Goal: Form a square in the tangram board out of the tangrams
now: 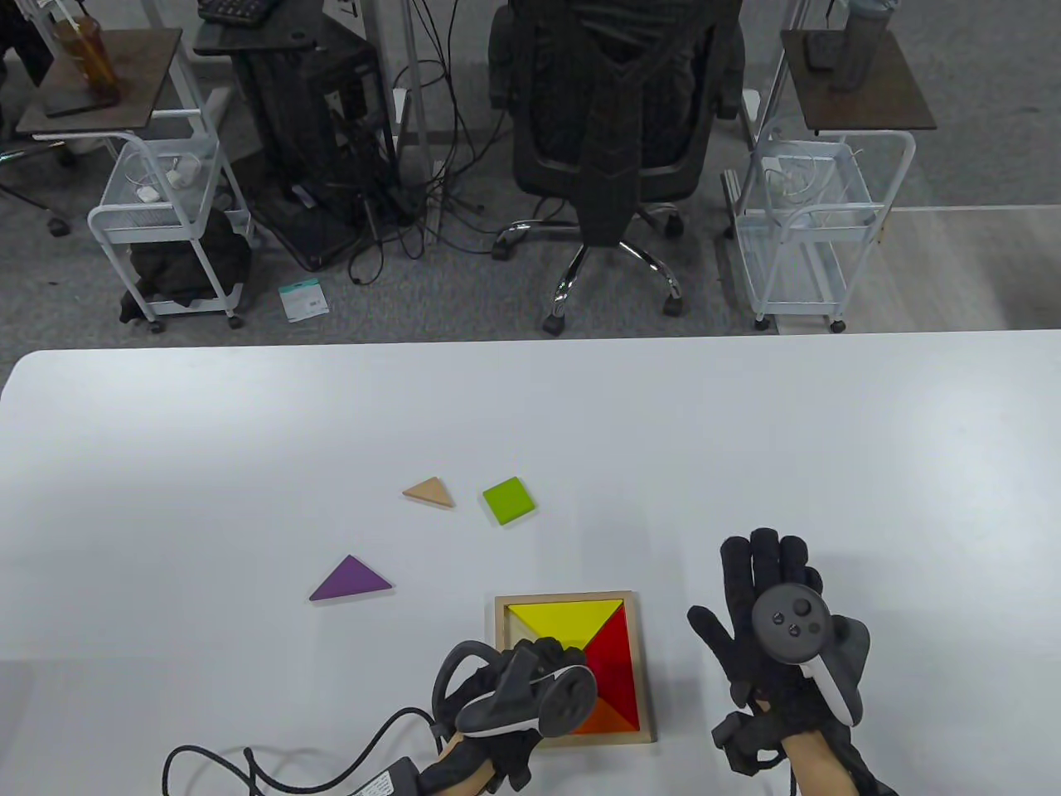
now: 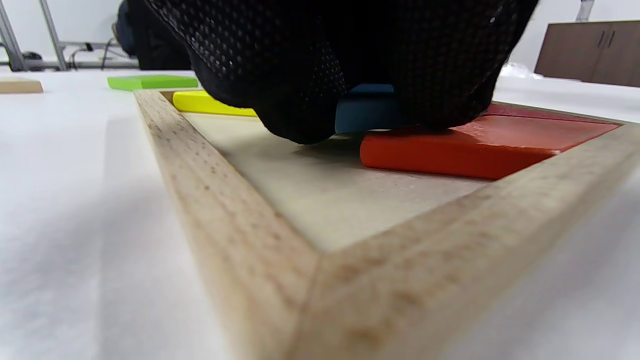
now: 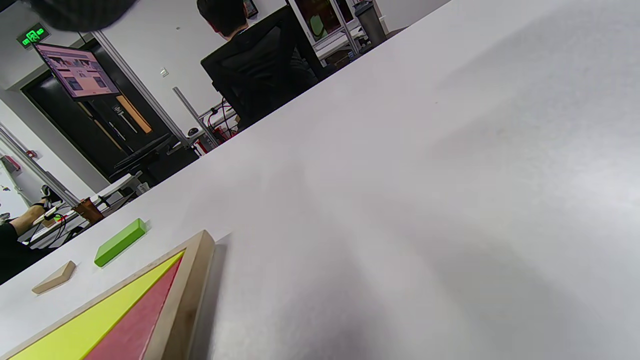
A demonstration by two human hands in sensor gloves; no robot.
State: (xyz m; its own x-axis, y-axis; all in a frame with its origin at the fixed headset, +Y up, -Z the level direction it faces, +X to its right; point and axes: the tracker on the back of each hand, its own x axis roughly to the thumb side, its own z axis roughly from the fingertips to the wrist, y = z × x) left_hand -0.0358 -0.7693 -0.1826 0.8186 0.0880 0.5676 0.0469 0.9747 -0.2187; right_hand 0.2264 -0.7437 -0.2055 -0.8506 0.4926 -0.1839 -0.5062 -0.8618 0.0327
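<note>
The wooden tangram board (image 1: 639, 663) lies near the table's front edge and holds a yellow triangle (image 1: 564, 618), a red triangle (image 1: 617, 663) and an orange triangle (image 1: 603, 718). My left hand (image 1: 543, 651) hovers over the board's left half, its tracker hiding the fingers. In the left wrist view my gloved fingers (image 2: 310, 75) pinch a blue piece (image 2: 365, 112) low over the board floor (image 2: 325, 200), beside the orange piece (image 2: 475, 145). My right hand (image 1: 739, 597) rests flat on the table to the right of the board, fingers straight and holding nothing.
Three loose pieces lie on the table beyond the board: a purple triangle (image 1: 350, 579), a tan triangle (image 1: 431, 492) and a green square (image 1: 507, 501). A black cable (image 1: 249, 759) trails from my left wrist. An office chair (image 1: 609, 124) and carts stand beyond the far edge.
</note>
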